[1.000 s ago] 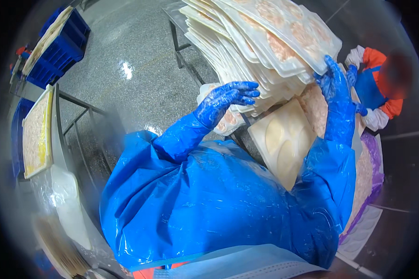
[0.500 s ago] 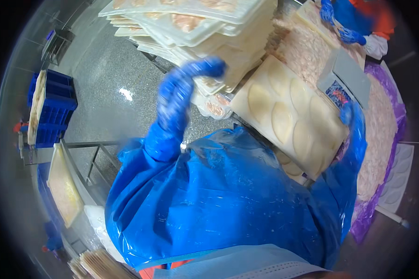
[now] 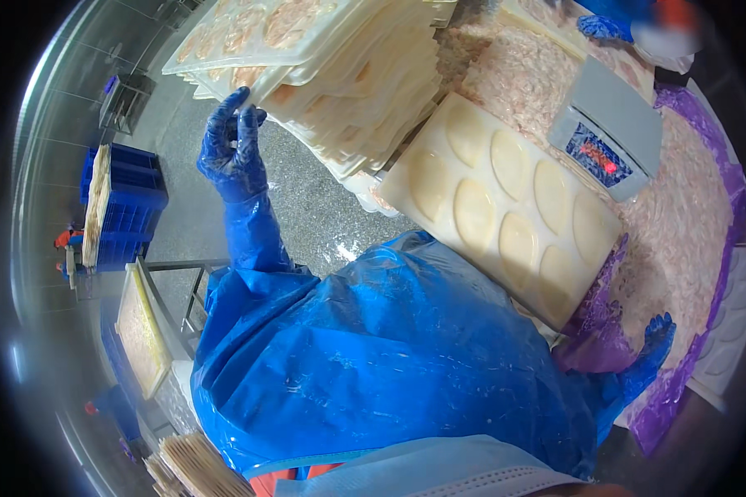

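My left hand [image 3: 234, 147], in a long blue glove, is raised with its fingers apart and its fingertips against the lower left edge of a tall stack of filled pale trays [image 3: 323, 58]. An empty cream tray with oval hollows [image 3: 506, 207] lies in front of my chest, next to the stack. My right hand [image 3: 656, 338], also in a blue glove, rests with spread fingers on the purple plastic sheet [image 3: 680, 389] at the lower right and holds nothing. Pale pink raw product [image 3: 680, 215] covers the sheet beyond it.
A grey scale with a red display [image 3: 609, 128] sits on the product behind the empty tray. Another person's blue-gloved hand [image 3: 603, 25] works at the top right. Blue crates [image 3: 128, 203] and a metal rack holding a tray [image 3: 141, 335] stand on the speckled floor to my left.
My right hand has left the empty tray's edge and dropped onto the purple sheet. The left hand has shifted to the stack's left edge. The empty tray now lies flat.
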{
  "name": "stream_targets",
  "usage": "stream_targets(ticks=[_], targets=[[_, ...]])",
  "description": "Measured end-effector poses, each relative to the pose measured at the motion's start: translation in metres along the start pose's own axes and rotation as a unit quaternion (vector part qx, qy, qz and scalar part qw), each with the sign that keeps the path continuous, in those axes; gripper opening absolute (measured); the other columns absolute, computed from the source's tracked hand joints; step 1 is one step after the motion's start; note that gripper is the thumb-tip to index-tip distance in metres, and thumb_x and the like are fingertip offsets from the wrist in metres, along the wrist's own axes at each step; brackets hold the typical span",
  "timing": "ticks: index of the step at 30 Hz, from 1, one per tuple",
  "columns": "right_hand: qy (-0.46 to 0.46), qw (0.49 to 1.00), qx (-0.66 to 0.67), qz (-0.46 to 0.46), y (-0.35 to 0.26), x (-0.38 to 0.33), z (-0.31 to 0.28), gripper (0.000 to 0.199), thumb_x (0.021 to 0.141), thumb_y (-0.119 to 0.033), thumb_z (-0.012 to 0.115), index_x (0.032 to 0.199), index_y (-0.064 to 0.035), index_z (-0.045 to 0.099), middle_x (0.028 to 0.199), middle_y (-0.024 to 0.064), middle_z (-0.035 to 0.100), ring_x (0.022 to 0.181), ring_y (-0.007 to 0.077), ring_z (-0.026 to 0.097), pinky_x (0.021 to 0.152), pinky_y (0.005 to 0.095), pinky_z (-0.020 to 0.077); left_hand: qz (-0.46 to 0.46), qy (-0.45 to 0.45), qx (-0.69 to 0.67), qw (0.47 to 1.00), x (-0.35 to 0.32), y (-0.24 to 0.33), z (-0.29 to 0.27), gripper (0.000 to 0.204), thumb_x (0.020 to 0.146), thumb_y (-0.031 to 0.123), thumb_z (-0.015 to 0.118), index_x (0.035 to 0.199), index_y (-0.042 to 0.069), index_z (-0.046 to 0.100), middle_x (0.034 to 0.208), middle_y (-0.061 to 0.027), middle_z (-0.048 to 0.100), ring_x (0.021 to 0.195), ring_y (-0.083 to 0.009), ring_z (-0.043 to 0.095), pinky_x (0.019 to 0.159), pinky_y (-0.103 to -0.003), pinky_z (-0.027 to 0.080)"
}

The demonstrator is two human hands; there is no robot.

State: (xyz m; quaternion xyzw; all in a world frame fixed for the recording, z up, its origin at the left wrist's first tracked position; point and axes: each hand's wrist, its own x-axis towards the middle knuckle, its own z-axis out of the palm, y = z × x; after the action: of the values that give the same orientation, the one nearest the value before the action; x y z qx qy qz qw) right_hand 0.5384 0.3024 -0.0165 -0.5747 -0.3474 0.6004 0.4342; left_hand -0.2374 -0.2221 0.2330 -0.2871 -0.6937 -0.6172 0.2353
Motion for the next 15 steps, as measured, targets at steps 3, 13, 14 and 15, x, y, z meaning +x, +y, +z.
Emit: stream_targets(ticks=[3, 13, 14, 15], targets=[[-0.008, 1.0, -0.017, 0.01, 0.001, 0.02, 0.011, 0.054, 0.103, -0.049, 0.048, 0.144, -0.0144, 0.052, 0.138, 0.0133, 0.058, 0.116, 0.0273, 0.058, 0.087, 0.039, 0.0502, -0.001, -0.024, 0.022, 0.999, -0.001, -0.002, -0.009, 0.025, 0.097, 0.003, 0.065, 0.121, -0.001, 0.067, 0.112, -0.0116, 0.073, 0.086, -0.0128, 0.069, 0.08, -0.028, 0.056], [0.014, 0.995, -0.078, 0.064, 0.002, 0.101, -0.018, 0.053, 0.102, -0.048, 0.046, 0.145, -0.0166, 0.052, 0.145, 0.0169, 0.053, 0.118, 0.035, 0.059, 0.087, 0.0442, 0.0507, 0.039, -0.016, -0.004, 0.999, 0.004, -0.018, -0.018, 0.024, 0.096, 0.003, 0.067, 0.12, 0.001, 0.067, 0.115, -0.0128, 0.072, 0.087, -0.015, 0.069, 0.083, -0.031, 0.057], [0.029, 0.993, -0.09, 0.073, 0.011, 0.104, -0.021, 0.053, 0.102, -0.047, 0.045, 0.145, -0.0163, 0.052, 0.145, 0.0175, 0.053, 0.117, 0.0355, 0.06, 0.086, 0.0442, 0.0509, 0.034, -0.008, 0.015, 0.999, 0.005, -0.009, -0.016, 0.024, 0.096, 0.002, 0.065, 0.12, 0.0, 0.067, 0.116, -0.0142, 0.072, 0.087, -0.016, 0.069, 0.084, -0.032, 0.057], [0.031, 0.992, -0.089, 0.081, 0.02, 0.104, -0.027, 0.053, 0.102, -0.047, 0.045, 0.145, -0.0163, 0.052, 0.145, 0.0175, 0.053, 0.117, 0.0355, 0.06, 0.086, 0.0442, 0.0509, 0.035, -0.015, 0.018, 0.999, 0.007, -0.005, -0.015, 0.024, 0.096, 0.002, 0.065, 0.12, 0.0, 0.067, 0.116, -0.0142, 0.072, 0.087, -0.016, 0.069, 0.084, -0.032, 0.057]])
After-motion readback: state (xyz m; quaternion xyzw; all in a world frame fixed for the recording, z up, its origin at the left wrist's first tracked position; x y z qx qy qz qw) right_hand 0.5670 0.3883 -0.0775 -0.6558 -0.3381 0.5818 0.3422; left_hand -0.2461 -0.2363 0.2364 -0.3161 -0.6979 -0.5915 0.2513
